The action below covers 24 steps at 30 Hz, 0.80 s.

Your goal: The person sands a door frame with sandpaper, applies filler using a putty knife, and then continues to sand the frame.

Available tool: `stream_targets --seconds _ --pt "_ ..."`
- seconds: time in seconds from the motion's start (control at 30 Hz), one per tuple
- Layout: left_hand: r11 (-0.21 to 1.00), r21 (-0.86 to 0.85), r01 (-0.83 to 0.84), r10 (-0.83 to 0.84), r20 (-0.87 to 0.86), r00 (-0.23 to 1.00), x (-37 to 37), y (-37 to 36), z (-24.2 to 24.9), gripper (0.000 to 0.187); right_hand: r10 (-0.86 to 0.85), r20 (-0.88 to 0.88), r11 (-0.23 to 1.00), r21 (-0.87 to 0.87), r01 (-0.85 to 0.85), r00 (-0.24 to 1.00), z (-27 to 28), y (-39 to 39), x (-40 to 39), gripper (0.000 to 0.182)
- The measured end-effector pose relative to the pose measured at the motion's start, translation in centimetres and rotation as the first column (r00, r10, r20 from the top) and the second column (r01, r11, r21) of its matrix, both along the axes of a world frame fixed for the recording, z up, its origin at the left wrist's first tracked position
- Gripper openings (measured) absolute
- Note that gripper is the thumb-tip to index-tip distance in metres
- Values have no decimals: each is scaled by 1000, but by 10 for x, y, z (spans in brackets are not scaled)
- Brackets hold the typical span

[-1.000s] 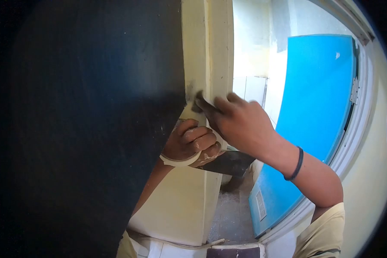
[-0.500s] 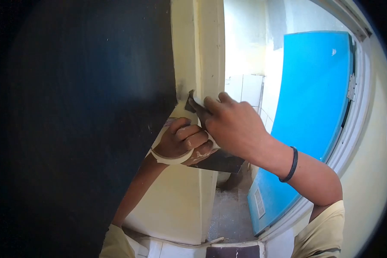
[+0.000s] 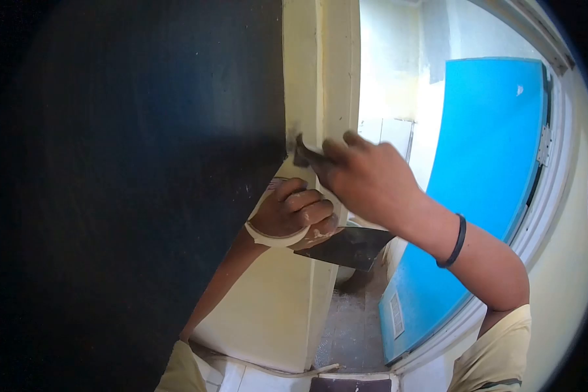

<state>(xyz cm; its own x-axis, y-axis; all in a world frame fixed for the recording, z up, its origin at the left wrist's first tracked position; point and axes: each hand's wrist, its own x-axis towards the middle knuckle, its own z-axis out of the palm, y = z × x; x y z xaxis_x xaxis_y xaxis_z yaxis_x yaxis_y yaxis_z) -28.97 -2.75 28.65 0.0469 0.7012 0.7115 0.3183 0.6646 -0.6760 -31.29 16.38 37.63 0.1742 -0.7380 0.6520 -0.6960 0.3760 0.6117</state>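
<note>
My right hand (image 3: 372,179) is closed on a dark tool with a flat blade (image 3: 302,153), a scraper by its look. The blade meets the cream wall edge (image 3: 305,78) beside a dark smudge. Just below, my left hand (image 3: 300,212) is curled closed around a dark flat plate (image 3: 349,247) that juts out to the right. A roll of pale tape (image 3: 277,239) hangs round my left wrist. White residue marks the left fingers.
A large dark panel (image 3: 144,163) fills the left side. Beyond the doorway, a bright blue door (image 3: 483,150) stands open on the right, in a white frame (image 3: 536,228). Grey tiled floor (image 3: 353,326) lies below, with a thin pale strip (image 3: 307,374) near the threshold.
The whole view has shifted, so the hands and wall edge appear further right. My right hand has tilted the blade slightly, and more of the dark plate shows below it.
</note>
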Motion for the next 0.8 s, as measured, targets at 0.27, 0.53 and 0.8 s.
stream_targets --seconds 0.27,0.53,0.8 --pt "1000 -26 16 -18 -92 996 5 5 7 22 -79 -48 993 82 83 996 2 -2 4 8" --pt "1000 -18 -11 9 -95 995 4 2 3 29 -53 -73 991 -130 44 996 47 -7 0 12" --pt "1000 -4 -15 15 -18 1000 21 18 26 35 -67 357 856 -460 237 932 6 80 -25 17"
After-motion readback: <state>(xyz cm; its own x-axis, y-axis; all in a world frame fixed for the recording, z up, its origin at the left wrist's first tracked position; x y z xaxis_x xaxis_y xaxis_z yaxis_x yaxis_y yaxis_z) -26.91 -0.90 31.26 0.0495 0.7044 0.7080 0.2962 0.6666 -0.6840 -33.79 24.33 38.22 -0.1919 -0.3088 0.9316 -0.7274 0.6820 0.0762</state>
